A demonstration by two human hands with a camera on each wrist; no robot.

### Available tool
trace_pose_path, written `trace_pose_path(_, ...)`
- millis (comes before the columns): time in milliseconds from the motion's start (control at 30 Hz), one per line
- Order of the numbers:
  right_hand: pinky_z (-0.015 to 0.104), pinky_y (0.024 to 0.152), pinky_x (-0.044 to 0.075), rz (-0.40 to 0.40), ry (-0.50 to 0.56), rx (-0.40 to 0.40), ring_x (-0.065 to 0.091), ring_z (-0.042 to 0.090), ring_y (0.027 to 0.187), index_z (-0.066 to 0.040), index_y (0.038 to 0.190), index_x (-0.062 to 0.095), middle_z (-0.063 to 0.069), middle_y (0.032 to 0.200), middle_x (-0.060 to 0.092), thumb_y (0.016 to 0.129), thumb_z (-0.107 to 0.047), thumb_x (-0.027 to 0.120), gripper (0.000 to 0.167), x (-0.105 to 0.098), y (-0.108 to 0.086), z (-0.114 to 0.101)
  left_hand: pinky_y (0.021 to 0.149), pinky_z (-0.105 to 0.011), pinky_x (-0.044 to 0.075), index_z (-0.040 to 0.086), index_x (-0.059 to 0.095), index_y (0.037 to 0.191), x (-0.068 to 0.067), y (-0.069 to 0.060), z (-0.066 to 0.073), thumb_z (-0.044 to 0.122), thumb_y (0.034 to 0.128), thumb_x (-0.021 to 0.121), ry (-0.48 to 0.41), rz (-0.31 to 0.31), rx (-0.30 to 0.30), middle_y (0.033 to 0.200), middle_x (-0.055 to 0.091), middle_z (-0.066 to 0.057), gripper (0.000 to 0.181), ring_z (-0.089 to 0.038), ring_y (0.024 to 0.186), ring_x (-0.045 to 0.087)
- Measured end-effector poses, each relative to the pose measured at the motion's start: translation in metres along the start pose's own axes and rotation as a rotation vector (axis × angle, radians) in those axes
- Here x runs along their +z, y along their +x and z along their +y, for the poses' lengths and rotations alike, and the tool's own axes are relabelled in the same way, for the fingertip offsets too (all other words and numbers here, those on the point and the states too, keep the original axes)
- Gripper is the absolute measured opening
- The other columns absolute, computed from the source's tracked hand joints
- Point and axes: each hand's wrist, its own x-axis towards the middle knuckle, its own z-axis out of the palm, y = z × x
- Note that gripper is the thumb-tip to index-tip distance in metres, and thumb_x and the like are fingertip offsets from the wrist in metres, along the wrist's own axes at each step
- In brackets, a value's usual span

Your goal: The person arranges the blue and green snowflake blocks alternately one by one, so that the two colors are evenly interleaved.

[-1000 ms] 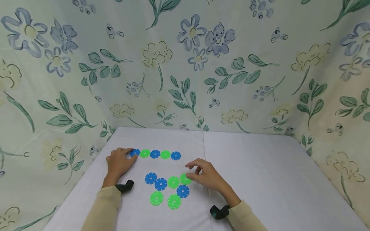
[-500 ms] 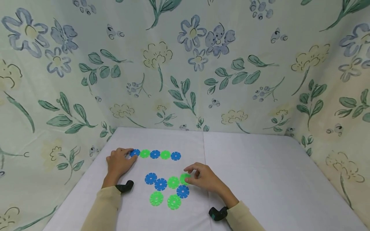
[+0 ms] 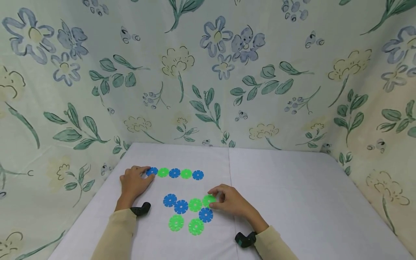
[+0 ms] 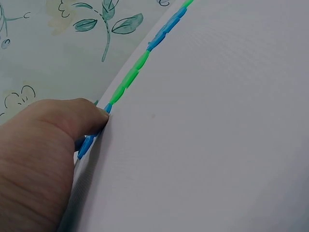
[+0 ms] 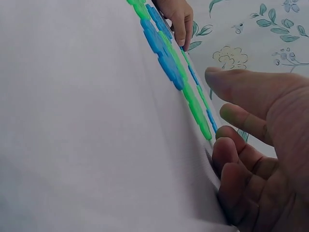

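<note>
At the left end of a row of blue and green notched discs, my left hand (image 3: 134,183) grips the end blue disc (image 3: 152,171) between thumb and fingers; in the left wrist view the thumb (image 4: 82,116) presses on that blue disc's edge (image 4: 86,146). The row's discs lie flat, edge to edge, ending in a blue disc (image 3: 198,175). My right hand (image 3: 232,200) is beside a green disc (image 3: 208,199) of the nearer group, its fingers loosely bent. In the right wrist view, the right hand's (image 5: 260,140) thumb stands apart from the fingers, with nothing pinched between them.
Nearer me on the white cloth (image 3: 279,202) lie several loose discs, among them a blue one (image 3: 181,207), another blue one (image 3: 206,215) and green ones (image 3: 176,222). Floral fabric (image 3: 182,83) rises behind and at both sides of the table.
The right hand has come slightly lower and its thumb lies over the near edge of the green disc. The left hand and the discs have kept their places.
</note>
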Motion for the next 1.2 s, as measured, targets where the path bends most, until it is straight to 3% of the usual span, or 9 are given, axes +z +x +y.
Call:
trace_pose_path(300, 0.022, 0.068, 0.047, -0.024, -0.047, 0.016, 0.053, 0.006, 0.075, -0.02, 0.123, 0.069, -0.004, 0.099, 0.06, 0.084, -0.035, 0.081, 0.044, -0.002, 0.0014, 0.0025, 0.087, -0.056, 0.032, 0.019, 0.066, 0.131, -0.0008, 0.0017, 0.0007, 0.045, 0.091, 0.067, 0.01, 0.008, 0.009, 0.129, 0.06, -0.02, 0.048, -0.041, 0.116, 0.05)
trace_pose_path(1200, 0.022, 0.066, 0.044, -0.023, -0.145, 0.028, 0.05, 0.004, 0.073, -0.022, 0.126, 0.069, -0.007, 0.099, 0.059, 0.084, -0.036, 0.08, 0.045, 0.002, 0.0023, 0.0024, 0.087, -0.057, 0.032, 0.018, 0.067, 0.131, -0.0015, 0.0003, 0.0012, 0.044, 0.0908, 0.068, 0.013, 0.013, 0.011, 0.128, 0.06, -0.021, 0.048, -0.042, 0.115, 0.051)
